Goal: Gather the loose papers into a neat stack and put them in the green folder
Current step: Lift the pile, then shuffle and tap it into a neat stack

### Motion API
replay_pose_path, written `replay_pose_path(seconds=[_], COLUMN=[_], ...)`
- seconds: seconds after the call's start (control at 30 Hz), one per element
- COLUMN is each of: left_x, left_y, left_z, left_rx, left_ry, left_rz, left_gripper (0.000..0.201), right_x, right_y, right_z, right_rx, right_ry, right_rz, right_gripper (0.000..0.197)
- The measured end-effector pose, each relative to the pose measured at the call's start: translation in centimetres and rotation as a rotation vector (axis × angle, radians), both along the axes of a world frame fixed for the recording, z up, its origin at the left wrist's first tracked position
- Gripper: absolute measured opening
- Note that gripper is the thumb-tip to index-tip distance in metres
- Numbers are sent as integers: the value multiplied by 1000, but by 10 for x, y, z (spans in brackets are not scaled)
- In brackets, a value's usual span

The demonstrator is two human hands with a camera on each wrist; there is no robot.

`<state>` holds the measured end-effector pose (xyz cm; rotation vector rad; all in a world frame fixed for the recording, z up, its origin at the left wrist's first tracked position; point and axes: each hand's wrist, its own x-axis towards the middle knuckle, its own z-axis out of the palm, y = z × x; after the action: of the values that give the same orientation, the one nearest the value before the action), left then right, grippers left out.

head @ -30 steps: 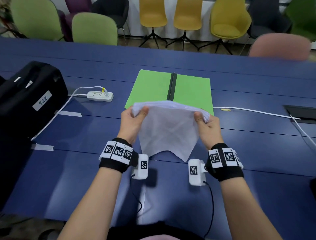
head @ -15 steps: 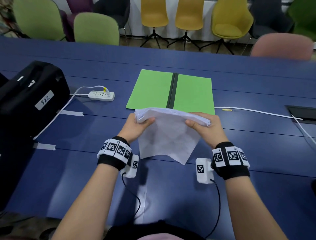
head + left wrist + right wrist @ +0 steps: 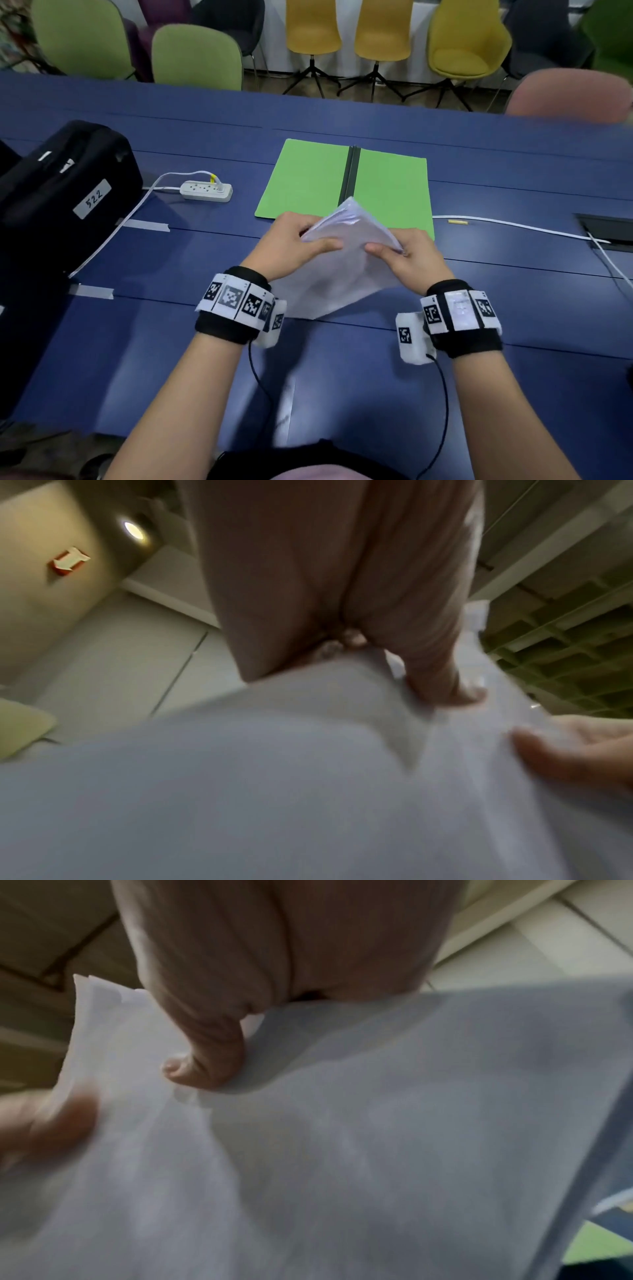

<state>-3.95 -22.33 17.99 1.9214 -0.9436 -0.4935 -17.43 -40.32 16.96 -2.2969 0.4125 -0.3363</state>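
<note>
White papers (image 3: 337, 263) are bunched between both hands, left hand (image 3: 291, 240) and right hand (image 3: 407, 255) each pinching the top edge with their fingers, bottom corner near the tabletop (image 3: 342, 377). Gathering looks done; the green folder (image 3: 308, 178) lies open just beyond, unfilled.

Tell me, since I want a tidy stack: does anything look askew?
Yes. The papers held by the left hand and right hand are turned corner-up, and the right wrist view shows staggered sheet edges. The green folder lies open and flat.
</note>
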Motion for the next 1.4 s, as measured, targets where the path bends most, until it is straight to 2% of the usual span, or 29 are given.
replay_pose_path(seconds=[0.07, 0.13, 0.17, 0.2, 0.3, 0.37, 0.4, 0.43, 0.5, 0.57, 0.63, 0.73, 0.8, 0.9, 1.0, 1.17, 1.3, 1.33, 1.4], left_x=[14, 29, 34, 36, 37, 36, 35, 35, 34, 30, 25, 8, -3, -4, -1, 4, 7, 6, 7], left_y=[19, 43, 53, 62, 72, 71, 69, 67, 60, 54, 49, 39, 34, 26, 17, 15, 19, 20, 22], left_z=[-22, -47, -56, -61, -68, -65, -63, -63, -61, -60, -67, -83, -93, -95, -91, -93, -93, -93, -95], left_rx=[144, 255, 286, 270, 27, -255, -393, -492, -526, -518, -460, -293, -258, -305, -351, -381, -391, -390, -388], left_ry=[50, 109, 118, 122, 195, 378, 501, 597, 623, 542, 489, 484, 527, 573, 590, 620, 612, 612, 613], left_rz=[40, 117, 152, 181, 340, 493, 502, 468, 365, 348, 406, 535, 571, 670, 758, 813, 739, 715, 680], left_gripper=[36, 44, 48, 45, 16, 5, 8, 25, 50, 59, 49, 13, 8, 19, 17, 27, 24, 24, 26], right_x=[-5, -11, -13, -15, -18, -18, -18, -19, -18, -18, -17, -22, -25, -20, -14, -11, -14, -17, -25], right_y=[-13, -21, -24, -25, -28, -26, -25, -25, -24, -24, -23, -20, -14, -10, -10, -8, -11, -11, -13], right_z=[-6, -9, -13, -17, -29, -33, -37, -39, -41, -44, -56, -91, -101, -95, -89, -87, -79, -79, -82], right_rx=[175, 293, 331, 368, 465, 557, 607, 660, 748, 739, 659, 651, 705, 774, 765, 727, 637, 623, 604], right_ry=[-49, -83, -96, -114, -159, -189, -217, -244, -278, -268, -178, -53, -59, -178, -237, -295, -318, -293, -248], right_rz=[-73, -106, -111, -126, -202, -256, -260, -258, -221, -154, -171, -279, -366, -461, -532, -652, -502, -463, -397], right_gripper=[47, 23, 16, 16, 12, 13, 17, 30, 50, 41, 16, 23, 27, 15, 43, 25, 7, 8, 22])
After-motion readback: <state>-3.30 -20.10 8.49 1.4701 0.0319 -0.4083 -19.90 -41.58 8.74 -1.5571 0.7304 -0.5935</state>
